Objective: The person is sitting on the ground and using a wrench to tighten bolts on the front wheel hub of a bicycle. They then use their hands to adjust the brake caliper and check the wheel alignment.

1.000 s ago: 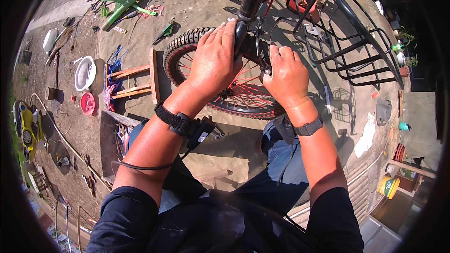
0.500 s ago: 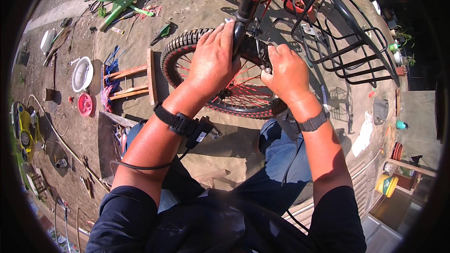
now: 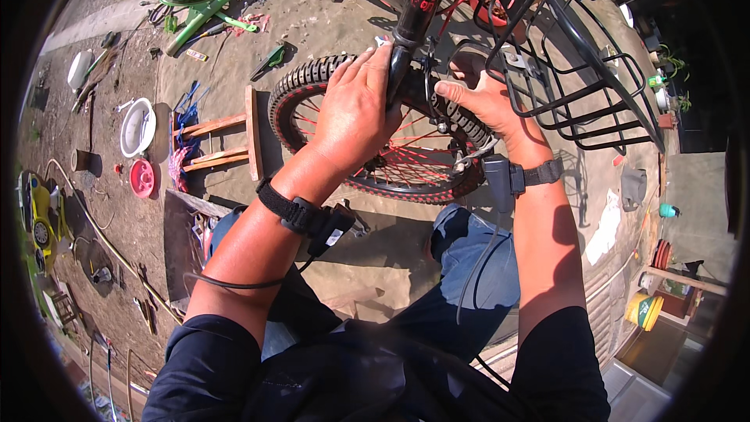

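A bicycle wheel with a knobby black tyre and red spokes lies across the middle, below a black bicycle frame with red markings. My left hand wraps against the frame's lower tube beside the wheel, its thumb hidden behind. To the right, my right hand is open beside the tyre. Its thumb points left and the other fingers, partly shaded, are apart from it. Between the hands, a brake arm with a cable shows by the tyre.
A black wire rack reaches over the right side. Left of the wheel stand a wooden stool, a white basin and a pink bowl. A green-handled tool and a green frame lie farther off.
My right hand has come off the brake area, opened and turned, moving right. The wheel's lower right part is now more visible. My left hand stays at the tube.
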A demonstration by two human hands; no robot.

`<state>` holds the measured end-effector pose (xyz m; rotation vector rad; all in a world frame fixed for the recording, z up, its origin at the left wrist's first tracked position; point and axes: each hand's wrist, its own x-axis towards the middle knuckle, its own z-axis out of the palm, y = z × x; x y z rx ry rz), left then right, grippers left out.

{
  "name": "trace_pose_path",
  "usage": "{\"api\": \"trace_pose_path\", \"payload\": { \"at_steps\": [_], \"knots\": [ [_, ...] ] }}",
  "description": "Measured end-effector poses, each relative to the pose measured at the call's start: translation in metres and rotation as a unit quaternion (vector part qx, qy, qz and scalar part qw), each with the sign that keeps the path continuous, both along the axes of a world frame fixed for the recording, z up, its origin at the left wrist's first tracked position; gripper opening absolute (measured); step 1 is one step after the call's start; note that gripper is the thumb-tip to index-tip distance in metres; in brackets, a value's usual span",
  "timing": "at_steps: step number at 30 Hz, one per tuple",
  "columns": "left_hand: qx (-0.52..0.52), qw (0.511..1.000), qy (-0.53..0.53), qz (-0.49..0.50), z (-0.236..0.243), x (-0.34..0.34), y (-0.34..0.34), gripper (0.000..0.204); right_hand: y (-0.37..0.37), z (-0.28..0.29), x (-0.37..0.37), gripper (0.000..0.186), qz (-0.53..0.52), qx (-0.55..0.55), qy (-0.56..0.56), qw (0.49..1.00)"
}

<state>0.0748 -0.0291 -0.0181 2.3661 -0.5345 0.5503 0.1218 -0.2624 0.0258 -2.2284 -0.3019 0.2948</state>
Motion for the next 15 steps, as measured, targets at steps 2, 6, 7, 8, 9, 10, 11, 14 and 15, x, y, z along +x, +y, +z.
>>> {"api": "trace_pose_path", "payload": {
  "at_steps": [2, 6, 7, 8, 9, 10, 11, 14, 15],
  "knots": [
    [-0.003, 1.000, 0.007, -0.003, 0.000, 0.000, 0.001, 0.077, 0.002, 0.005, 0.005, 0.073, 0.010, 0.038, 0.079, 0.996],
    [-0.001, 1.000, 0.005, -0.007, -0.001, 0.000, -0.002, 0.079, 0.009, -0.022, 0.023, 0.049, 0.056, 0.267, 0.194, 0.942],
    [-0.001, 1.000, 0.001, -0.006, -0.002, 0.001, -0.001, 0.079, 0.013, -0.025, 0.026, 0.045, 0.060, 0.287, 0.216, 0.931],
    [-0.001, 1.000, -0.003, -0.006, -0.002, 0.001, -0.002, 0.079, 0.015, -0.027, 0.029, 0.042, 0.064, 0.306, 0.237, 0.920],
    [-0.002, 1.000, -0.001, -0.006, -0.003, 0.001, -0.001, 0.079, 0.017, -0.025, 0.030, 0.044, 0.077, 0.304, 0.252, 0.916],
    [-0.002, 1.000, 0.001, -0.006, -0.002, 0.000, 0.000, 0.079, 0.018, -0.022, 0.031, 0.046, 0.089, 0.301, 0.266, 0.911],
    [-0.003, 1.000, 0.004, -0.007, -0.002, 0.000, 0.001, 0.079, 0.019, -0.021, 0.033, 0.049, 0.102, 0.298, 0.280, 0.907],
    [-0.004, 1.000, 0.009, -0.011, 0.000, 0.000, -0.003, 0.078, 0.012, -0.032, 0.041, 0.043, 0.082, 0.295, 0.240, 0.921],
    [0.000, 1.000, 0.009, -0.007, 0.001, -0.001, -0.002, 0.078, 0.013, -0.028, 0.037, 0.039, 0.060, 0.296, 0.209, 0.930]
  ]
}}
